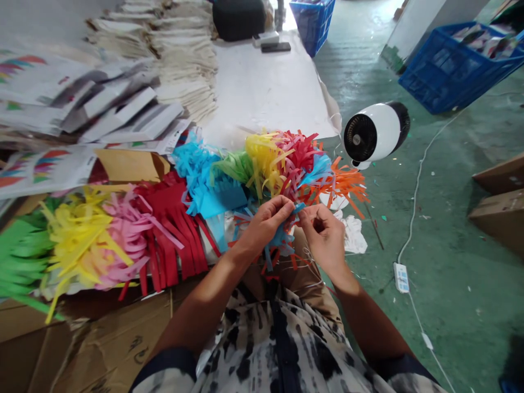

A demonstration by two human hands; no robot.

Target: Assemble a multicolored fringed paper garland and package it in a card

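Pinching blue-&-orange paper tassel by its blue top w/ 2 hands, L hand & R hand just beside each other, above lap, at near edge of desk. Facing multicol. tassel pile; to L, on desk, red fringed paper next to pink fringed paper; beyond R hand, white-&-blk fan.

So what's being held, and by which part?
Blue fringed paper, pinched by its narrow end in the left hand; the right hand is at that end too.
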